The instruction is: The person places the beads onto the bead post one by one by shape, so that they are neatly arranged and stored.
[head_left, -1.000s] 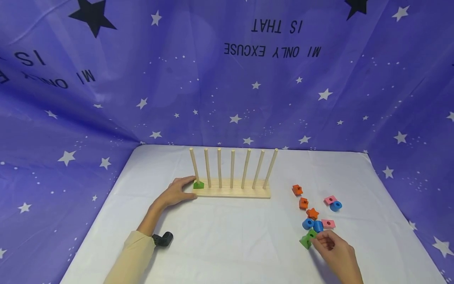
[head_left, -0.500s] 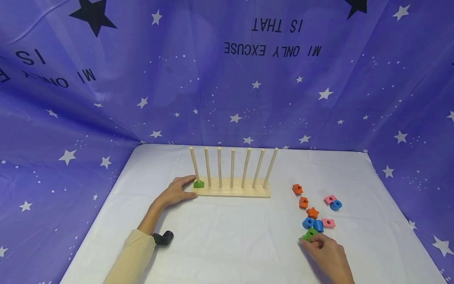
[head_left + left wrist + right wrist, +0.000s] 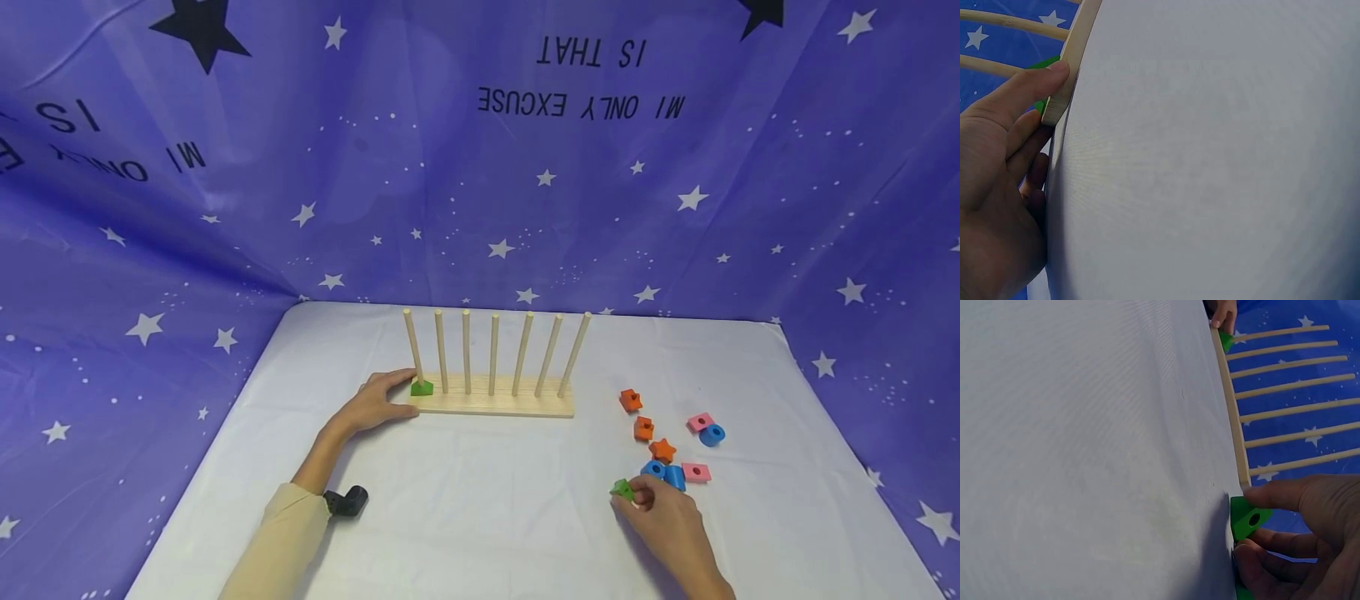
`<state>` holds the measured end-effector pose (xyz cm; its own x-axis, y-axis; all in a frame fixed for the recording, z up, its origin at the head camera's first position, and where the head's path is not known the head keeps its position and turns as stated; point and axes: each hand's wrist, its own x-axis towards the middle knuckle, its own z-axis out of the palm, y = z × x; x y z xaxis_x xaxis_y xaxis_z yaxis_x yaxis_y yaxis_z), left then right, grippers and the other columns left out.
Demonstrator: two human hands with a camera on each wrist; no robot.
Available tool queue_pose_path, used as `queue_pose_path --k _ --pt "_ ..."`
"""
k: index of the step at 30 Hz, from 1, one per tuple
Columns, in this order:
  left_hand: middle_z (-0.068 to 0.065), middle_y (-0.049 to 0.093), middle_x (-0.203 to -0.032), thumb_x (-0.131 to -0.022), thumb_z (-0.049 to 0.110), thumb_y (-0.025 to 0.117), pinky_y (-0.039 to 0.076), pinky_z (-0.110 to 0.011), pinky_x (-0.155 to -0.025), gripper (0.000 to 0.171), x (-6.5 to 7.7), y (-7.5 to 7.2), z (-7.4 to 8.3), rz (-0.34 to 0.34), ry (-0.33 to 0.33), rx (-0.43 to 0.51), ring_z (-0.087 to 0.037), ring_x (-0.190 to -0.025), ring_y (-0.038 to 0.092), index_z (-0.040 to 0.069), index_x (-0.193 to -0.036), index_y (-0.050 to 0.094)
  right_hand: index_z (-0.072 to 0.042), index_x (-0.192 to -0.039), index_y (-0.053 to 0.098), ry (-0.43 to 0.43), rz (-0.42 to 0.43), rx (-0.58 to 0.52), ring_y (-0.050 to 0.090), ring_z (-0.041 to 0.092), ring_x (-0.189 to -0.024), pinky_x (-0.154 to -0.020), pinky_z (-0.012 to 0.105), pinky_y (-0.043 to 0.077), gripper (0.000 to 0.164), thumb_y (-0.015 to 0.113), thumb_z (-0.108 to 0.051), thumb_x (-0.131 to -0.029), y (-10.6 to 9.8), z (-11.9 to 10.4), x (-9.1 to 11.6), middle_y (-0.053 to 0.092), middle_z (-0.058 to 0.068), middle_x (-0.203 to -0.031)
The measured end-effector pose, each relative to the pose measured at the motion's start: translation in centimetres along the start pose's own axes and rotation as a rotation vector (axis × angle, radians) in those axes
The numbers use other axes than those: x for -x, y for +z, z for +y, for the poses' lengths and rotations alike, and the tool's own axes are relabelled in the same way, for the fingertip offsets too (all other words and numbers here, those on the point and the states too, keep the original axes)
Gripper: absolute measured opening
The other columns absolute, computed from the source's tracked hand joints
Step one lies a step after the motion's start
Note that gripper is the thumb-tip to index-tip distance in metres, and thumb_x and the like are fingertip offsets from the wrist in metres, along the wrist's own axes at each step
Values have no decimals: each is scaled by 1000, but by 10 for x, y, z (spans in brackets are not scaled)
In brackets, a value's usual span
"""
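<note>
My left hand holds the left end of a wooden peg rack, thumb on the front edge and fingers reaching round behind. A green triangular block sits at the foot of the leftmost peg. On the right, my right hand pinches another green triangular block between thumb and fingertips, its round hole showing in the right wrist view. Below that block, a second green piece shows partly behind the curled fingers. In the head view the hand hides it.
Right of the rack lie three orange star blocks, two pink rectangular blocks and three blue cylinders. A black device sits at the left wrist. A purple star-printed cloth stands behind the white table.
My right hand has closed on a green block beside the blue cylinders and drawn it left, away from them. My left hand has stayed at the rack's end.
</note>
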<state>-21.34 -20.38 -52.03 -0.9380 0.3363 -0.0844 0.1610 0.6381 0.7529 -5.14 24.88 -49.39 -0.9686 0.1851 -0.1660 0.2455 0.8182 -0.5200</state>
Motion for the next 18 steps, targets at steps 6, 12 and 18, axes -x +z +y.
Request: queue_pose_path --k 6,12,18 --pt "-17 44 -151 -83 36 80 20 -69 -109 77 1 -1 0 -1 13 -7 -42 -138 31 9 -148 48 -2 -96 68 -55 21 -28 55 15 -71 -63 31 48 27 81 -20 -80 1 -11 -2 62 -2 -77" --pt "-18 44 -151 -83 34 80 20 -68 -110 77 2 -3 2 3 14 -10 -41 -137 32 8 -148 48 -9 -96 69 -186 82 -142 60 10 -72 -66 24 52 20 80 -15 -80 0 -29 -8 63 -4 -78" --pt "-18 44 -151 -84 33 80 22 -68 -109 76 1 -3 1 -5 15 -17 -41 -137 32 8 -148 48 -10 -93 72 -351 127 -211 63 10 -75 -66 24 55 20 84 -9 -77 1 -50 -17 64 -7 -78"
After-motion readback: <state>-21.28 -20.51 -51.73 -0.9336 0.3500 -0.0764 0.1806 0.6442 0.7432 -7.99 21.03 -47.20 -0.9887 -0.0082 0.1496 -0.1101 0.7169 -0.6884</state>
